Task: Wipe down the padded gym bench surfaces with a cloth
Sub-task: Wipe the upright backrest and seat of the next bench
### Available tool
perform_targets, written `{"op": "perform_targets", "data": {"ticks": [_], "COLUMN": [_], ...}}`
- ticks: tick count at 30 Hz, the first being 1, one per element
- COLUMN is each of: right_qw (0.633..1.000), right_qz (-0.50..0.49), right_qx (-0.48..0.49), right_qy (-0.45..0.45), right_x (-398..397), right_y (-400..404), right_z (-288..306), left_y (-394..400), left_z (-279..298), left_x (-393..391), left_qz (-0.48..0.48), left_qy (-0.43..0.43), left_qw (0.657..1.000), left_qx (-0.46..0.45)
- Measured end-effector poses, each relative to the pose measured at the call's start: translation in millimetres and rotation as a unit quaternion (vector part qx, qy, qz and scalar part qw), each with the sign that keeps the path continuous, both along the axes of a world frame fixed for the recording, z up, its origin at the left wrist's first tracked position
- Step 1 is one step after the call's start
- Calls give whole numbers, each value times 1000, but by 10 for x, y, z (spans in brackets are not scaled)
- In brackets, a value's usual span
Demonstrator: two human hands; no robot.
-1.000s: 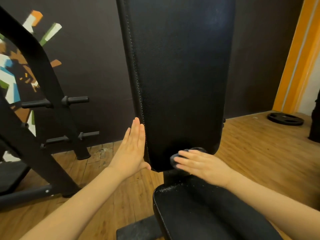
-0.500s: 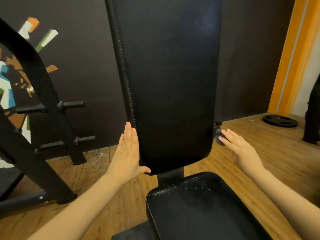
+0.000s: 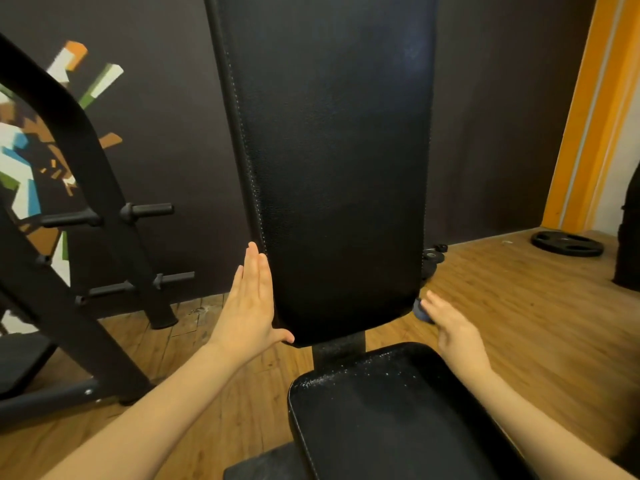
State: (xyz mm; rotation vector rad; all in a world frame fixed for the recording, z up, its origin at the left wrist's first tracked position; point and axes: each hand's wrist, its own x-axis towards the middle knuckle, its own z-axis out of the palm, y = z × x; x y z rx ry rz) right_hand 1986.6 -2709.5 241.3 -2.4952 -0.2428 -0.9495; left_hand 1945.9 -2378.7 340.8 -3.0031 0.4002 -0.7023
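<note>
Your cloth [image 3: 423,312], a small dark wad, now sits at the lower right corner of the upright back pad [image 3: 332,168], tucked under the fingertips of your right hand [image 3: 453,332]. A second ago it was on the bottom front of that pad, just above the seat pad [image 3: 398,417]; half a second ago it had swung out to the pad's right edge, higher up, and now it has dropped down that edge. So the lower front looks done and you are working the side border. Your right hand's fingers are extended over the cloth, pressing rather than clenching it. Your left hand [image 3: 251,303] is flat, fingers straight and together, braced against the pad's left edge, and has barely shifted. The seat pad shows pale specks along its rear rim, so it probably needs wiping. Beyond, the black rack [image 3: 69,188] and weight plate [image 3: 568,243] rest on the wooden floor [image 3: 519,306].
</note>
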Motion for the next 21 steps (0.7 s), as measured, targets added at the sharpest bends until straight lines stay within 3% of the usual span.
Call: {"op": "perform_targets", "data": {"ticks": [4,7,15,18,21], "right_qw": [983,973,995,998,998], "right_qz": [-14,8,-30,-32,-31], "right_qx": [136,180,73,47,53], "right_qy": [-127,-142,-66,3,-9], "right_x": [21,211,179,11,-96], "right_y": [226,411,526,456,440], "right_z": [760,1134,371,455,786], "left_y": [12,10,-18,-53,-130], "left_z": [-20,-10,29,92,325], "left_x": [-15,10,-33,-101,-151], "left_qz": [11,23,28,45,10], "left_qy": [-9,-1,-2,-2,-103], "left_qw": [1000,1000,999,998,993], "left_qx": [11,16,29,45,51]}}
